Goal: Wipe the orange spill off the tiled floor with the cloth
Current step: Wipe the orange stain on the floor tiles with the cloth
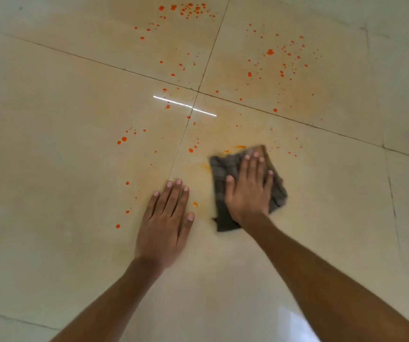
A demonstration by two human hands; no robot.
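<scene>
Left hand (165, 218) beside cloth (219, 174) right hand (247, 191) seemingly presses.

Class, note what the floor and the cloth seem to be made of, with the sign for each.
Floor: likely glazed ceramic or polished stone tile, glossy; it mirrors a light strip; grout lines show. Cloth: soft woven fabric, matt grey, faintly checked; it folds and creases under the right hand.

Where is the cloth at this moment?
In the head view, the grey cloth lies on the tiled floor right of centre, pressed under the right hand, with the left hand flat beside it.
</scene>
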